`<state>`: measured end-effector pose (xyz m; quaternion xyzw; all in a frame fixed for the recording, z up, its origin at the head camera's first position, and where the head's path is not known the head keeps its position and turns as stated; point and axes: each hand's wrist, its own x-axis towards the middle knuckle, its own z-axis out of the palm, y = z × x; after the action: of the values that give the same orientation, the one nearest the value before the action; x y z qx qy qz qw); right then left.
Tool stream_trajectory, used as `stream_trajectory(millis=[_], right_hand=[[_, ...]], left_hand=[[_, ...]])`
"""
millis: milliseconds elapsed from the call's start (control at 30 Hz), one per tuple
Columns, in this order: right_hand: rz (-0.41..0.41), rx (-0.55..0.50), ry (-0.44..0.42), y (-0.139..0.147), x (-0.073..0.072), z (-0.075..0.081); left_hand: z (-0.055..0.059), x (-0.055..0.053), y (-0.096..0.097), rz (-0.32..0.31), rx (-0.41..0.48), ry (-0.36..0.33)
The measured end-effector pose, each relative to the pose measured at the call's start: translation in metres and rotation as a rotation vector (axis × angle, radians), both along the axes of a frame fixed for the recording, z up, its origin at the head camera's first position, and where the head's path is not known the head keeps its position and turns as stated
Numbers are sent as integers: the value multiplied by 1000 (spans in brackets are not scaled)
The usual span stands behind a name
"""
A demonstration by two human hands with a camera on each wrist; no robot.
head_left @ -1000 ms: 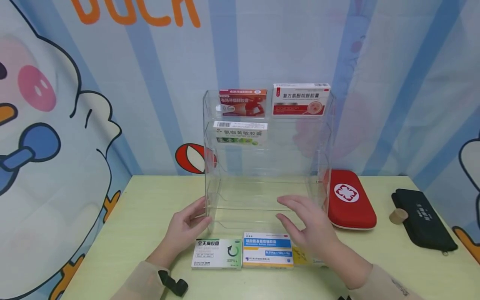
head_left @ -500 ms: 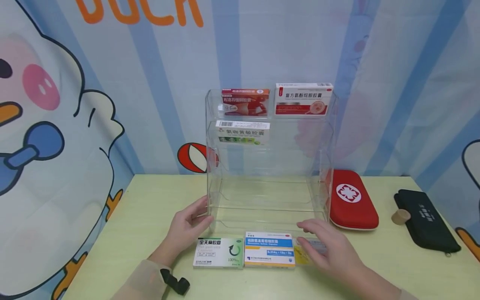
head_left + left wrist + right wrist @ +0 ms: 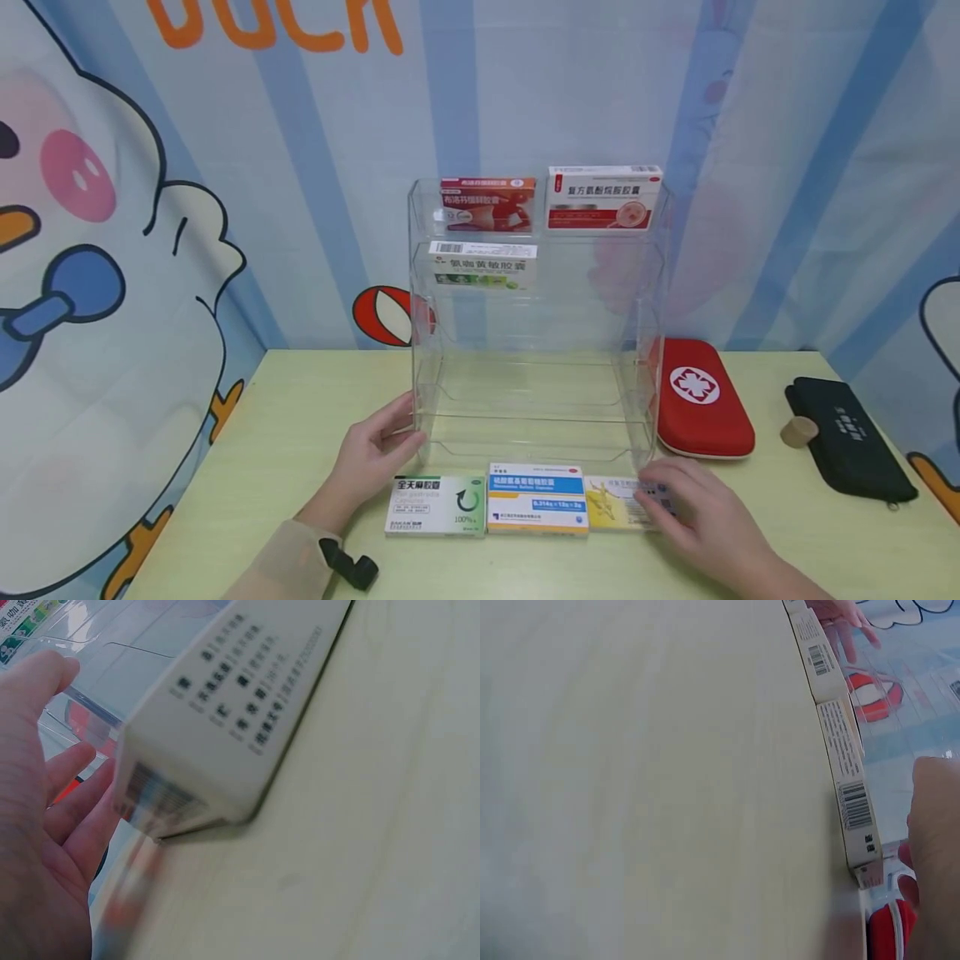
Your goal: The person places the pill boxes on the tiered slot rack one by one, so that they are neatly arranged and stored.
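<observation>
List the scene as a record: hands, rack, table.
Left hand: at left side of clear plastic rack
Right hand: at right end of flat yellow-white carton, grip unclear
To its left: blue-white carton, white green-arrow carton
Top tier: red carton left, white-red carton right
Second tier: white-green carton, left
Table right: red oblong case, flat black pouch, tan cylinder

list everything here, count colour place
Tiered plastic rack: 1, clear, centre
Rectangular cardboard cartons: 3, red, white-red, white-green, in rack
Flat cartons: 3, white-green, white-blue, white-yellow, before rack
Zipped case: 1, red, right of rack
Fabric pouch: 1, black, far right
Short cylinder: 1, tan, by pouch
Table: 1, pale yellow, underneath
Cartoon backdrop: 1, blue, behind
Strap: 1, black, left wrist
Sleeve: 1, beige, left forearm
Left hand: 1, bare, by rack's left
Right hand: 1, bare, at rightmost flat carton
</observation>
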<state>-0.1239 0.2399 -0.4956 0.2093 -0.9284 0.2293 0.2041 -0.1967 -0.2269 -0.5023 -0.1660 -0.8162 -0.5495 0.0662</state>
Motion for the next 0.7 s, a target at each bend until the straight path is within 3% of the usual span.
stream_trajectory(millis=[133,333,533,700], right_hand=[[-53,9,-72,6,2,-3],[-111,17,-272,12,1,-6],[-96,33,-430,17,2,-4],[-82,57,-507,22,3,-4]], left_hand=[[-1,0,0,-1,2,0],[-2,0,0,-3,1,15],[-2,-1,-1,-3,-4,28],[-2,0,-1,-3,-1,24]])
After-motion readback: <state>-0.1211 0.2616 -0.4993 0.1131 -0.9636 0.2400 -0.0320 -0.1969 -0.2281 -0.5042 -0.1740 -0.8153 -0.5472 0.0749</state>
